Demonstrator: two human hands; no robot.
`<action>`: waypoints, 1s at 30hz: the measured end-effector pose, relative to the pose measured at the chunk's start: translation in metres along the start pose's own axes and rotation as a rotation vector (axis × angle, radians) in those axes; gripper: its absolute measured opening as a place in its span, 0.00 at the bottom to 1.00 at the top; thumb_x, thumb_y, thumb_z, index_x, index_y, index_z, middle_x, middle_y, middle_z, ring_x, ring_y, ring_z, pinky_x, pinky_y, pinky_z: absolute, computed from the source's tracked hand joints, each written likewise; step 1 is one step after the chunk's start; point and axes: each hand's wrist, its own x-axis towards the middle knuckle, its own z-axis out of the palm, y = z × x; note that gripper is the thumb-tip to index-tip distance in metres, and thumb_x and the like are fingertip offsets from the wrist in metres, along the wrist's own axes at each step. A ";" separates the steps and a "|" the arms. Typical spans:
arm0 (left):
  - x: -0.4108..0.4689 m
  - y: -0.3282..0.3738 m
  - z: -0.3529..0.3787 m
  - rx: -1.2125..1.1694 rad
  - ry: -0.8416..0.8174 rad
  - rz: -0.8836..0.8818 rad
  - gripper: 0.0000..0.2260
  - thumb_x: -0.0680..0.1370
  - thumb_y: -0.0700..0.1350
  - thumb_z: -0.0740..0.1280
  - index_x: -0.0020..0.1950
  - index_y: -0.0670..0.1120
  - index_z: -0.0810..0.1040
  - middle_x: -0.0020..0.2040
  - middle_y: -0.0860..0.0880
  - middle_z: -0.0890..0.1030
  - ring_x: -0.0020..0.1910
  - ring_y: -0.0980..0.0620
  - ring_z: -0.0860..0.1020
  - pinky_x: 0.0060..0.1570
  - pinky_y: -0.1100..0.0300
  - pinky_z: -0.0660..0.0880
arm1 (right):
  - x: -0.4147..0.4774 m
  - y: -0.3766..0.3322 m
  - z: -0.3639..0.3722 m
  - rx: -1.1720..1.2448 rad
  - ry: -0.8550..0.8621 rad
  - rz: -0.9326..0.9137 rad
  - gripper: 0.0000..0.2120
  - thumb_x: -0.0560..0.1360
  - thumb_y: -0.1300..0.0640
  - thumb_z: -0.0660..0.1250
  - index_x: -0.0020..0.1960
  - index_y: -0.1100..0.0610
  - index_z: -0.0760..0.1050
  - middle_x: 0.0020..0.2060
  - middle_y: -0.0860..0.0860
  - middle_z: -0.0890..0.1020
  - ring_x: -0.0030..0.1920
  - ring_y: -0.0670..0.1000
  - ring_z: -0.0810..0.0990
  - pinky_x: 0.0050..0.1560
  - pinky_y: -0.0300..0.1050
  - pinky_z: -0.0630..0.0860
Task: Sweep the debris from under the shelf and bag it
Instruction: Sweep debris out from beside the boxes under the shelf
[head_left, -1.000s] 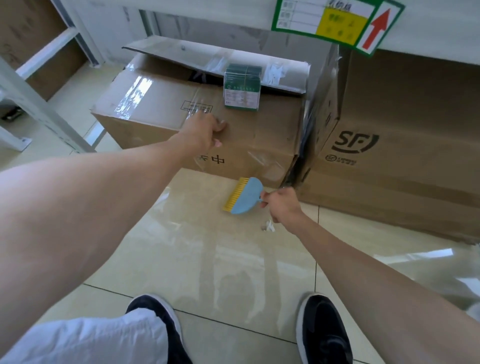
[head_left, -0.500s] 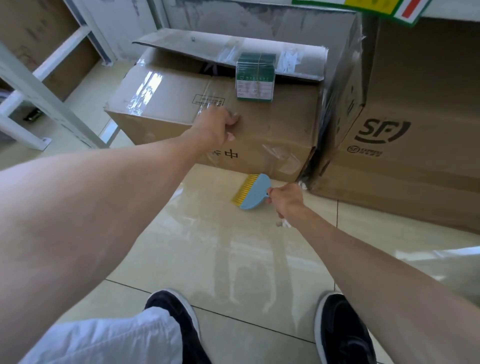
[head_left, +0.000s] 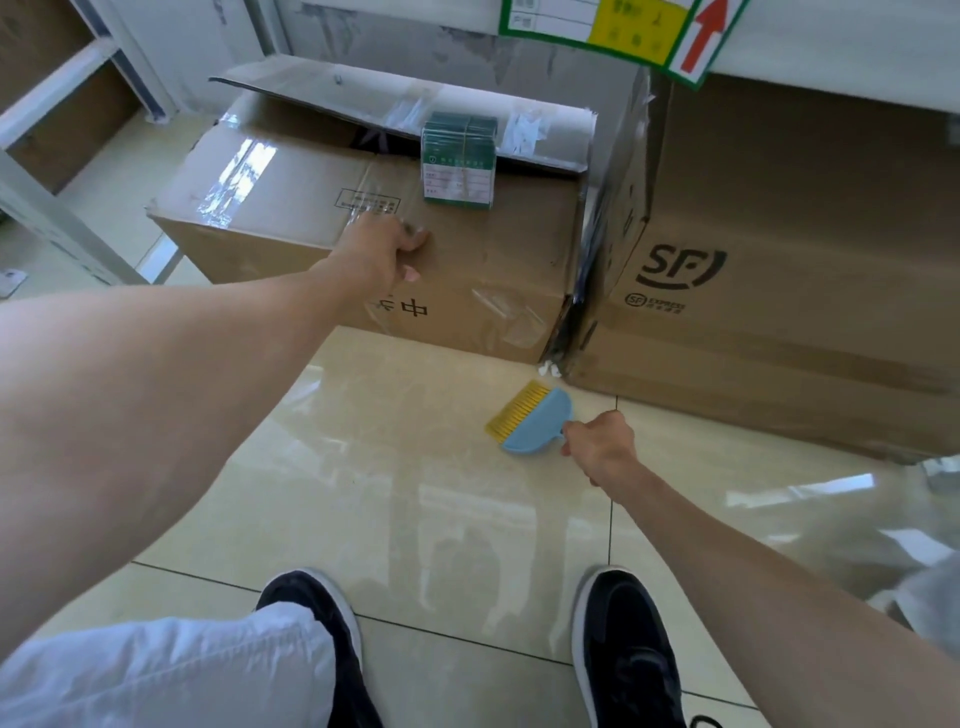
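My right hand (head_left: 600, 441) grips the handle of a small blue brush with yellow bristles (head_left: 532, 421), held just above the tiled floor, bristles pointing up-left. A scrap of white debris (head_left: 549, 370) lies on the floor at the gap between the two cardboard boxes, a little beyond the bristles. My left hand (head_left: 382, 254) rests on the front top edge of the left cardboard box (head_left: 291, 228), fingers curled over it. The clear plastic bag (head_left: 857, 525) lies on the floor at the right, over my right forearm.
A large SF-marked box (head_left: 779, 270) stands to the right under the white shelf edge (head_left: 841, 47). A green packet (head_left: 458, 161) sits on the left box. White shelf legs (head_left: 47, 208) stand at the left. My two black shoes (head_left: 628, 649) are at the bottom.
My right hand has drawn the brush back toward me and to the right, away from the gap between the boxes. The white scrap now shows at the gap. My left hand stays on the box.
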 end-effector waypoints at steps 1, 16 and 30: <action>-0.001 0.000 0.000 -0.008 0.003 0.001 0.29 0.81 0.50 0.64 0.79 0.48 0.57 0.77 0.42 0.62 0.74 0.41 0.62 0.71 0.53 0.60 | -0.002 0.004 -0.004 -0.015 -0.003 -0.001 0.15 0.68 0.53 0.63 0.46 0.63 0.79 0.41 0.57 0.82 0.32 0.55 0.76 0.30 0.43 0.73; -0.004 0.014 -0.011 -0.412 0.032 -0.165 0.32 0.71 0.41 0.76 0.73 0.44 0.70 0.69 0.40 0.72 0.68 0.37 0.70 0.67 0.48 0.68 | -0.027 -0.021 -0.030 0.059 -0.005 -0.276 0.20 0.79 0.55 0.63 0.37 0.69 0.80 0.20 0.51 0.67 0.21 0.48 0.63 0.21 0.38 0.59; -0.006 0.146 -0.021 -0.320 -0.058 0.036 0.41 0.74 0.41 0.67 0.81 0.52 0.46 0.80 0.51 0.44 0.79 0.44 0.43 0.72 0.32 0.44 | -0.056 -0.056 -0.047 -0.189 0.120 -0.256 0.13 0.77 0.55 0.60 0.52 0.63 0.77 0.49 0.58 0.81 0.49 0.60 0.81 0.44 0.47 0.76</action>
